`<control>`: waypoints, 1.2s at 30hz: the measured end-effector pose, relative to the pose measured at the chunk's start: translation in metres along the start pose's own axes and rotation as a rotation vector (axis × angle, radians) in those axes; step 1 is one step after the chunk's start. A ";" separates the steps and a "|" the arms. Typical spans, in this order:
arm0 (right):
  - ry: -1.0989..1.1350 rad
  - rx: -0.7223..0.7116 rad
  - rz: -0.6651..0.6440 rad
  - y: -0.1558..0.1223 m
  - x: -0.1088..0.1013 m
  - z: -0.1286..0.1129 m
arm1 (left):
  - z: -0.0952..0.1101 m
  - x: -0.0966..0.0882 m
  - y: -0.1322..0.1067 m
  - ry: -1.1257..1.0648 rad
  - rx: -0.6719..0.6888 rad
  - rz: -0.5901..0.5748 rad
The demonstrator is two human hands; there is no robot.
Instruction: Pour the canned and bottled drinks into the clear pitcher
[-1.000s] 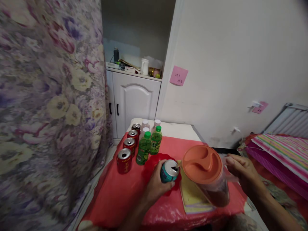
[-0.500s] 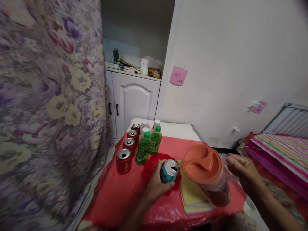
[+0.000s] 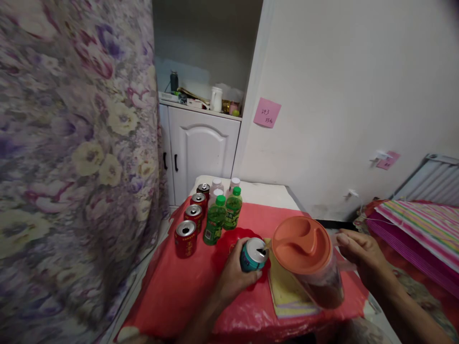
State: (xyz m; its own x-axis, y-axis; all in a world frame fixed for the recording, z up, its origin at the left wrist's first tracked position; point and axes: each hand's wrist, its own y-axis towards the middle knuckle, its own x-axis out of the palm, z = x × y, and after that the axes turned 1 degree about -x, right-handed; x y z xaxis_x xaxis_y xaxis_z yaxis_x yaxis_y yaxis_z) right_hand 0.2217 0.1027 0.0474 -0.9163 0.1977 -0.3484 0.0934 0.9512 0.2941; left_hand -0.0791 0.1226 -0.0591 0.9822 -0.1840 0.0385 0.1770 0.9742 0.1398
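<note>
My left hand (image 3: pixel 234 274) is wrapped round a teal drink can (image 3: pixel 254 254) with an opened top, held over a red plate (image 3: pixel 224 260). In my right hand (image 3: pixel 362 253) is the handle of a clear pitcher (image 3: pixel 324 286) with an orange lid (image 3: pixel 302 244). The pitcher is tilted toward the can, its spout side close to the can's opening, and a thin brownish stream shows between them. Some dark liquid lies inside the pitcher. Beneath it is a folded yellow cloth (image 3: pixel 287 289).
Several red cans (image 3: pixel 185 241) stand in a row at the left of the red-covered table (image 3: pixel 172 291). Beside them are two green-capped bottles (image 3: pixel 215 222) and several white-capped bottles (image 3: pixel 234 183). A floral curtain (image 3: pixel 79 143) hangs at left; a white cabinet (image 3: pixel 204 148) stands behind.
Both hands hold the can and the pitcher almost where they were, with the pitcher still tilted to the can. The view has shifted very slightly.
</note>
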 end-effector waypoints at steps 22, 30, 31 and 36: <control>-0.030 -0.004 0.011 0.002 -0.001 -0.003 | 0.007 0.001 -0.001 -0.027 -0.007 -0.018; -0.043 -0.015 0.002 0.000 0.000 -0.007 | 0.009 0.001 -0.002 -0.053 0.004 -0.025; -0.046 -0.015 0.002 0.000 0.001 -0.008 | 0.009 0.001 -0.002 -0.052 0.004 -0.021; -0.033 -0.020 0.018 0.000 0.003 -0.012 | 0.009 0.001 -0.001 -0.029 0.001 -0.025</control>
State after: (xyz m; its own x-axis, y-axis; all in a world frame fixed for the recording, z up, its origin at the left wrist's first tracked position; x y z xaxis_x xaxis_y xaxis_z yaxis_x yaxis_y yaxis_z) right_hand 0.2143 0.1010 0.0569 -0.9013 0.2230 -0.3715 0.1019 0.9424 0.3185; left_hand -0.0793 0.1203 -0.0502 0.9753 -0.2116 0.0636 0.2010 0.9693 0.1419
